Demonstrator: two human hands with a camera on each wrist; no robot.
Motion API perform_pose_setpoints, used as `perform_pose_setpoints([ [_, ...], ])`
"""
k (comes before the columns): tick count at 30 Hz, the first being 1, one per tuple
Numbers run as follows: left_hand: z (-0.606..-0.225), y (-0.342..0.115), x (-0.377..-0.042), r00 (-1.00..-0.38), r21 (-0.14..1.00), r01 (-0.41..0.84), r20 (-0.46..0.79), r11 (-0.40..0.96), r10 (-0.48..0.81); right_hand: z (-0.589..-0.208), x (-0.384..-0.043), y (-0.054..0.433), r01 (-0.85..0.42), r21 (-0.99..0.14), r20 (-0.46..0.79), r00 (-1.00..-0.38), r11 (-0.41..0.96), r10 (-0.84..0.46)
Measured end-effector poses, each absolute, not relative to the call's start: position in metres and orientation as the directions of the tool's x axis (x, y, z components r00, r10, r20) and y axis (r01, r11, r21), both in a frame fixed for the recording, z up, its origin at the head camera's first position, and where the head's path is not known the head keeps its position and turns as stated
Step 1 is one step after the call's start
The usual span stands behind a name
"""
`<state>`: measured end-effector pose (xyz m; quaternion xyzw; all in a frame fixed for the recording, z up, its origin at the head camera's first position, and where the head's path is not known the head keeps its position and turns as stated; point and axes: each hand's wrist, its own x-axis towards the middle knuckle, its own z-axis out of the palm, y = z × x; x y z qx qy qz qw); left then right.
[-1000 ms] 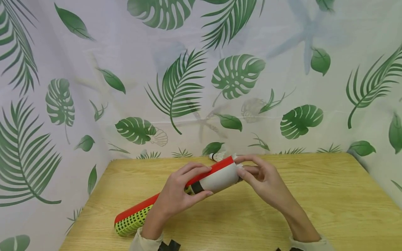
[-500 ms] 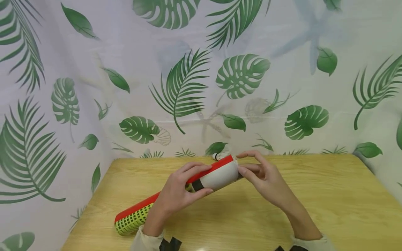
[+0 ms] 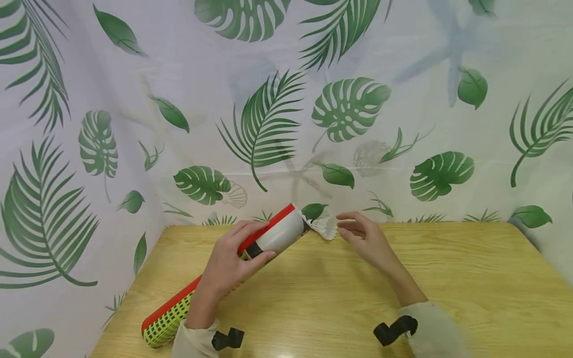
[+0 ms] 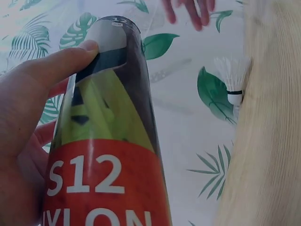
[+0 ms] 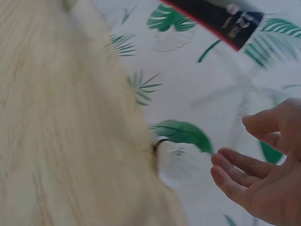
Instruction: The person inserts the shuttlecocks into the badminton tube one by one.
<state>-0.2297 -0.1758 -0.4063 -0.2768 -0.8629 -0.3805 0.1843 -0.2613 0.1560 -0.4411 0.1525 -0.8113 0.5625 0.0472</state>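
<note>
My left hand (image 3: 226,261) grips a long shuttlecock tube (image 3: 277,234), red, white and yellow-green, around its upper part. The tube slants, its lower end at the left of the table and its upper end raised toward the back. In the left wrist view, the thumb presses on the tube (image 4: 106,117), which bears "S12" and "NYLON" lettering. A white shuttlecock (image 3: 326,227) lies by the table's back edge, partly hidden behind the tube's end. My right hand (image 3: 369,241) hovers just right of its skirt, fingers loosely bent and holding nothing. The right wrist view shows the shuttlecock (image 5: 178,160) apart from those fingertips.
A wood-grain table (image 3: 340,303) carries everything. Behind its back edge hangs a white cloth (image 3: 277,124) printed with green leaves. A black wrist-camera mount sits on each sleeve.
The left hand has drawn the tube to the left and raised its upper end. My right hand has come away from the tube's mouth, and more of the shuttlecock shows.
</note>
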Motion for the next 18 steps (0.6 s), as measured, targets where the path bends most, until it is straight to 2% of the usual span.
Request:
perform_pose_setpoints([
  [7,-0.408,-0.185,-0.232,-0.792,0.549,0.591,0.532,0.591,0.298,-0.465,-0.296,0.123,-0.206,-0.885,0.132,-0.971,0.417,-0.199],
  [11,-0.409,-0.185,-0.233,-0.798,0.560,0.586,0.524,0.585,0.297,-0.475,-0.306,0.113,-0.198,-0.879,0.114,-0.971,0.433,-0.211],
  [18,-0.409,-0.185,-0.236,-0.805,0.559,0.580,0.504,0.593,0.313,-0.483,-0.310,0.118,-0.171,-0.876,0.111,-0.982,0.452,-0.156],
])
